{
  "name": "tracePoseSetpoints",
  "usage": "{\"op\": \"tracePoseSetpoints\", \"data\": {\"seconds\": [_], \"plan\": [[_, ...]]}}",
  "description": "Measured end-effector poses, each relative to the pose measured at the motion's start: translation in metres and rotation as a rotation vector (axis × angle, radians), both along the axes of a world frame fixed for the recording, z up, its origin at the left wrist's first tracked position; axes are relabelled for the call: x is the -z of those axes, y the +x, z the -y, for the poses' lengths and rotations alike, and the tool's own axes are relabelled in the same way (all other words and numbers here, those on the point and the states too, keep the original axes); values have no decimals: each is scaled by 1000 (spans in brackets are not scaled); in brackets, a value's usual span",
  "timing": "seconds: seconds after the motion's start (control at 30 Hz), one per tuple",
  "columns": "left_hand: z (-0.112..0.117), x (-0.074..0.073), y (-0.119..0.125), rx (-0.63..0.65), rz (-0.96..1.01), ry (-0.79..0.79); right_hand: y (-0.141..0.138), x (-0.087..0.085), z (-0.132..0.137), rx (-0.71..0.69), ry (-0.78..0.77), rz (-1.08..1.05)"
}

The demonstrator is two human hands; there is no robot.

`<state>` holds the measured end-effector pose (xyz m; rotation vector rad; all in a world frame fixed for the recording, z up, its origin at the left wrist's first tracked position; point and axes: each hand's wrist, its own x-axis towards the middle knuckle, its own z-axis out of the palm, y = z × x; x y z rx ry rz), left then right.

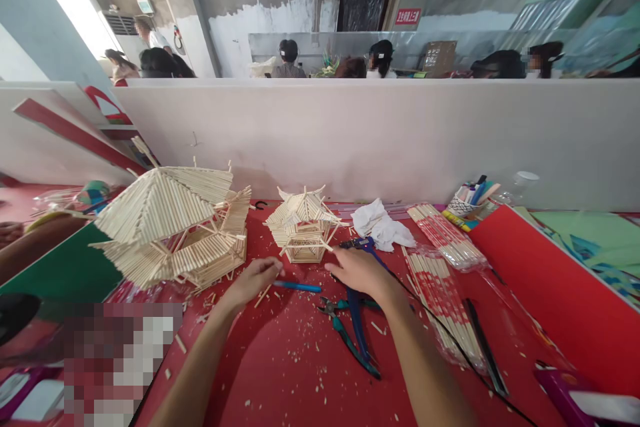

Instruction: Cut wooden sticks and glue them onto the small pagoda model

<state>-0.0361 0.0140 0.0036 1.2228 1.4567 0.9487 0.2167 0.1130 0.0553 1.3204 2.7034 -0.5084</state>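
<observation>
Head cam: small stick house stands mid-table, just far of both hands. L hand at its near left, fingers curled, tips close; can't tell if they pinch anything. R hand at its near right, thumb apart from fingers, partly over blue glue gun. Thin blue tool btwn hands; pliers nearer, right. Big stick house left; stick packs right. Scraps on red table.

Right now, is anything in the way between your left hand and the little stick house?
Nothing visible blocks the left hand from the little stick house. The slim blue tool lies nearer the camera, outside that gap.
</observation>
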Motion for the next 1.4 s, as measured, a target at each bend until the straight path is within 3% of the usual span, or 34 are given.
{"op": "tracePoseSetpoints", "data": {"seconds": [0.1, 0.2, 0.3, 0.4, 0.57, 0.67, 0.8, 0.9, 1.0, 1.2, 1.4], "plan": [[-5, 8, -12, -139, -62, 61, -9, 0, 10, -118, -99, -18], [-6, 11, -15, -107, -69, 85, -17, -5, 18, -175, -202, -113], [-3, 9, -2, 58, -33, 123, -25, -6, 25, -252, -250, -197], [1, 6, 14, 233, -80, 177, -33, -5, 33, -416, -266, -246], [3, 6, 20, 507, -126, 127, -30, -14, 39, -602, -411, -237], [1, 6, 10, 405, -204, 90, -20, -20, 32, -550, -411, -186], [0, 5, -7, 141, -339, 79, -5, -21, 17, -361, -216, -176], [1, 2, -17, 18, -413, 104, 4, -22, 11, -286, -151, -251], [3, -3, -20, -44, -543, 110, 9, -25, 9, -242, -164, -306], [8, -24, -11, -151, -1051, -111, 7, -26, 9, -194, -185, -241], [13, -21, -12, -102, -1372, -17, 8, -23, 7, -215, -182, -215]]}}
